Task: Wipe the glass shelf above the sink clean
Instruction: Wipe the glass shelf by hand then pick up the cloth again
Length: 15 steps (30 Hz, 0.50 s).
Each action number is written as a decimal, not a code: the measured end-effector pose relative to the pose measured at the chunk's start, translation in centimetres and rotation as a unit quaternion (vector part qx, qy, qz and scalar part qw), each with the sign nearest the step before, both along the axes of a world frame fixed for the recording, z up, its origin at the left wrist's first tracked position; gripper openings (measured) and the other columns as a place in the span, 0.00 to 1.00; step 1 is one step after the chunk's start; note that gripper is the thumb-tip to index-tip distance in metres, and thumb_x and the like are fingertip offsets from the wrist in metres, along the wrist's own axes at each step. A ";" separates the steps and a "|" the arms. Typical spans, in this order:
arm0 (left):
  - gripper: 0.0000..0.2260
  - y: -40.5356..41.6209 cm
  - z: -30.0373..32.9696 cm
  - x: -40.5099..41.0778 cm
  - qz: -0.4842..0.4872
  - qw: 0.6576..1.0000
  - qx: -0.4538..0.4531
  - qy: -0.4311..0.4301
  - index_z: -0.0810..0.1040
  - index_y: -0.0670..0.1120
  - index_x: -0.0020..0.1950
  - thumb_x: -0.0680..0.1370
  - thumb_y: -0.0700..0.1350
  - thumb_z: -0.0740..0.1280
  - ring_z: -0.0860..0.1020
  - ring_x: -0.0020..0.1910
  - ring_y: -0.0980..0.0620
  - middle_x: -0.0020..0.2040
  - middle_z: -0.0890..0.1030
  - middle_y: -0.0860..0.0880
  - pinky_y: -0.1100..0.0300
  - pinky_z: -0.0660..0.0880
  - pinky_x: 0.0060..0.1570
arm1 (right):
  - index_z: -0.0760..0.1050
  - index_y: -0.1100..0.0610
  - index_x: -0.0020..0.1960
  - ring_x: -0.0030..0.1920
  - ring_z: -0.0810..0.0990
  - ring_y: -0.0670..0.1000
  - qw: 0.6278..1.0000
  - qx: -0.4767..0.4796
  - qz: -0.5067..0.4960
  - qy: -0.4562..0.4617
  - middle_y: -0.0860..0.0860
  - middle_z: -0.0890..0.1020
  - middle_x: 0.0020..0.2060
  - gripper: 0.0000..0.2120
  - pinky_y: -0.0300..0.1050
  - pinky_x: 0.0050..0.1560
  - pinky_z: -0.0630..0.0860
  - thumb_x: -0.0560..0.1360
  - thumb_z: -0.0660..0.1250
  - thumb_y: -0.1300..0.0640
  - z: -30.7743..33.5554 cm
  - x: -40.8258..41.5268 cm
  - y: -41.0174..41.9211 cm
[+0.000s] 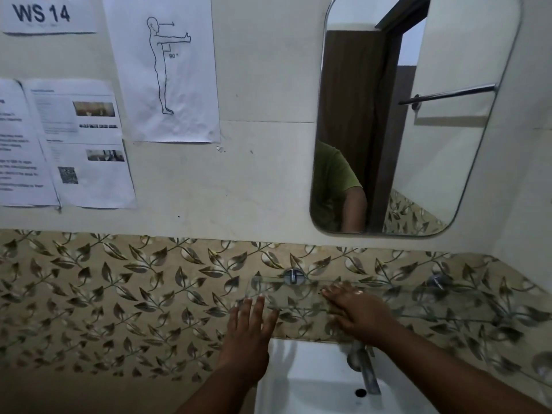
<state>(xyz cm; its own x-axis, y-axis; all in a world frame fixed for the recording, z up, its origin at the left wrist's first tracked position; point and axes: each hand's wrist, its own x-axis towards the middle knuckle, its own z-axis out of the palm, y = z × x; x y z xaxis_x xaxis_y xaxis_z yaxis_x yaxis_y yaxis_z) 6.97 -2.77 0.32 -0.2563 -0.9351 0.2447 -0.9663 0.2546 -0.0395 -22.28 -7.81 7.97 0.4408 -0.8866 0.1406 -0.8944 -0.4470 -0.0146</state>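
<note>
Head view. Glass shelf on leaf-patterned tile, held by chrome bracket, w/ mirror above, sink and tap below. Left hand flat, fingers spread wide, empty, tips at shelf's left front edge. Right hand flat, palm down on or just over the glass, blurred; no cloth visible, grip not closed on anything seen. Step judged: start of wipe or shelf check.

For a good pass: cloth needed first; light, even pressure; strokes along shelf length, bracket to far end; support from below w/ left hand; no downward lean on the unsupported front edge.
</note>
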 end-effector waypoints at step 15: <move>0.49 0.5 -0.4 -0.6 -0.011 1.000 -0.024 0.013 0.53 0.51 0.79 0.59 0.43 0.69 0.54 0.76 0.31 0.78 0.55 0.35 0.35 0.53 0.69 | 0.57 0.51 0.81 0.80 0.56 0.59 0.995 -0.028 -0.079 -0.057 0.53 0.60 0.80 0.44 0.58 0.78 0.49 0.75 0.39 0.24 -0.9 11.0 1.6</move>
